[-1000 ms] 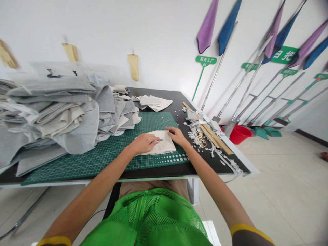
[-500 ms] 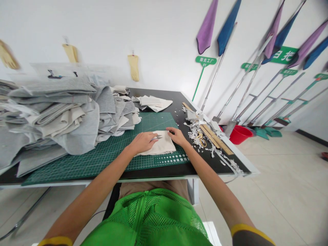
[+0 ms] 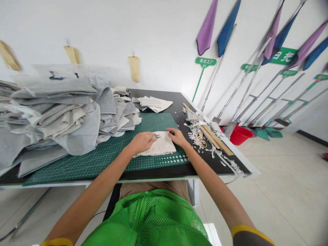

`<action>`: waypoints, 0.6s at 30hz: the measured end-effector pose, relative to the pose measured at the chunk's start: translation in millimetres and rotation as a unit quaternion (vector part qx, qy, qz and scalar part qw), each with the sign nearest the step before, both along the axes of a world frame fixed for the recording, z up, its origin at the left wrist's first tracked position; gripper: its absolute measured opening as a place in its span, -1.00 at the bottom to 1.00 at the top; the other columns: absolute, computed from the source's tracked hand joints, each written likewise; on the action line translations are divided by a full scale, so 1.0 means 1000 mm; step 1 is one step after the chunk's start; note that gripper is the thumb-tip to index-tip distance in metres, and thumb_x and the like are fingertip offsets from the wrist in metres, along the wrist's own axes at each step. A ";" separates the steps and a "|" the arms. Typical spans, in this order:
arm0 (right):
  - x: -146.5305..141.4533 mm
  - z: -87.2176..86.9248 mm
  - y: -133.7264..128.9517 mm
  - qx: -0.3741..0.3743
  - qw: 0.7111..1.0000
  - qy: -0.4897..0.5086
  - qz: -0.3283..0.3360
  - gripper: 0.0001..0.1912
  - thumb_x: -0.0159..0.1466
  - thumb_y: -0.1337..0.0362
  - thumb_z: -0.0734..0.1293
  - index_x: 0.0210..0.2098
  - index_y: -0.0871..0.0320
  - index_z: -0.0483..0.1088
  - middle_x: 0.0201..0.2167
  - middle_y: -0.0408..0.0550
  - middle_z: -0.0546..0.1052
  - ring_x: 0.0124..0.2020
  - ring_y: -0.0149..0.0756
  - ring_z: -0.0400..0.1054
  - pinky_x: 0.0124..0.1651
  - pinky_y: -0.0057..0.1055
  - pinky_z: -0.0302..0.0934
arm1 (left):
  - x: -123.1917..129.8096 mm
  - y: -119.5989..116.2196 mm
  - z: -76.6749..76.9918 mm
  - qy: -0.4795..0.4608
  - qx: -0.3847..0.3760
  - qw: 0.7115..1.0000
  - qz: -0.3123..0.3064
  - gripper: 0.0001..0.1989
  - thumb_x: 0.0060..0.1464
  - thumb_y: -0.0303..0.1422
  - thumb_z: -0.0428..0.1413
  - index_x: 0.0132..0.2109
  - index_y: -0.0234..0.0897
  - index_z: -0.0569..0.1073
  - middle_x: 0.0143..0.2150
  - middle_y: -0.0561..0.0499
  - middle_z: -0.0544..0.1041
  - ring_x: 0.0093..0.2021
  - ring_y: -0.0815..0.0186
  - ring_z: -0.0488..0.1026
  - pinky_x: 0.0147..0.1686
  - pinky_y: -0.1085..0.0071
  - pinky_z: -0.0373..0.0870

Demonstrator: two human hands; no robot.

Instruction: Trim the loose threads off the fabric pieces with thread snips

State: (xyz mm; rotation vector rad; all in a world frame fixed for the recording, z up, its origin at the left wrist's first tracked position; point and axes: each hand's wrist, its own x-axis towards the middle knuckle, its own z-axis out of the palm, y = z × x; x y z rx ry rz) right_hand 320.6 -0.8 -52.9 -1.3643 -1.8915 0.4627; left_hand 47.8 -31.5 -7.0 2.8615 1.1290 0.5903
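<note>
My left hand (image 3: 140, 142) rests on a square of cream cloth (image 3: 162, 145) near its left edge, its fingers closed around small snips (image 3: 156, 136) whose steel tips poke out onto the cloth. My right hand (image 3: 177, 137) sits at the cloth's upper right corner, its fingers slightly spread and pressed down, gripping nothing. The cloth lies flat on a green cutting mat (image 3: 157, 120), toward the mat's near right corner, and the mat lies on the black worktop (image 3: 176, 109). A heap of grey and cream fabric (image 3: 58, 109) covers the worktop's left end and overlaps the mat's far left part. Folded cream pieces (image 3: 153, 103) lie near the far edge, just past the mat. Along the right edge, near my right hand, are white scraps (image 3: 193, 135) and wooden rulers (image 3: 212, 135). On the floor past that edge stands a red bucket (image 3: 239, 135).
</note>
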 end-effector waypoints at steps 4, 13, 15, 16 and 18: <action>0.000 0.000 0.000 0.002 1.000 0.003 0.000 -0.67 0.43 0.15 0.35 0.11 0.15 0.43 0.12 0.05 0.49 0.04 -0.15 0.46 0.09 -0.07 0.42 | -0.003 0.002 0.002 0.012 -0.006 1.000 0.007 -0.74 0.36 -0.23 0.15 0.07 -0.30 0.49 0.02 -0.09 0.54 -0.05 0.20 0.54 -0.03 0.13 0.55; -0.001 -0.001 0.000 0.001 1.000 0.010 0.001 -0.68 0.43 0.15 0.35 0.11 0.14 0.43 0.13 0.06 0.49 0.05 -0.16 0.46 0.10 -0.08 0.42 | -0.008 0.002 0.005 0.010 -0.005 1.000 0.005 -0.73 0.36 -0.24 0.14 0.08 -0.29 0.48 0.03 -0.10 0.54 -0.04 0.20 0.54 -0.03 0.13 0.55; -0.001 0.000 -0.001 0.000 1.000 0.011 0.002 -0.68 0.43 0.15 0.35 0.11 0.14 0.43 0.13 0.06 0.49 0.05 -0.15 0.46 0.10 -0.07 0.42 | -0.008 0.001 0.006 0.014 -0.007 1.000 0.003 -0.73 0.36 -0.24 0.15 0.09 -0.30 0.48 0.02 -0.10 0.54 -0.05 0.20 0.54 -0.04 0.13 0.55; -0.001 0.000 -0.001 -0.001 1.000 0.011 0.003 -0.68 0.43 0.15 0.35 0.11 0.14 0.43 0.13 0.06 0.49 0.05 -0.15 0.46 0.10 -0.07 0.42 | -0.008 0.001 0.006 0.015 -0.007 1.000 0.003 -0.73 0.36 -0.24 0.15 0.09 -0.30 0.48 0.02 -0.09 0.54 -0.06 0.20 0.54 -0.04 0.13 0.55; -0.001 0.000 -0.001 -0.003 1.000 0.013 0.003 -0.67 0.43 0.15 0.35 0.12 0.14 0.42 0.13 0.06 0.49 0.05 -0.15 0.46 0.09 -0.07 0.42 | -0.009 0.001 0.007 0.016 -0.008 1.000 0.003 -0.74 0.36 -0.24 0.15 0.08 -0.30 0.48 0.02 -0.09 0.54 -0.06 0.20 0.54 -0.04 0.14 0.55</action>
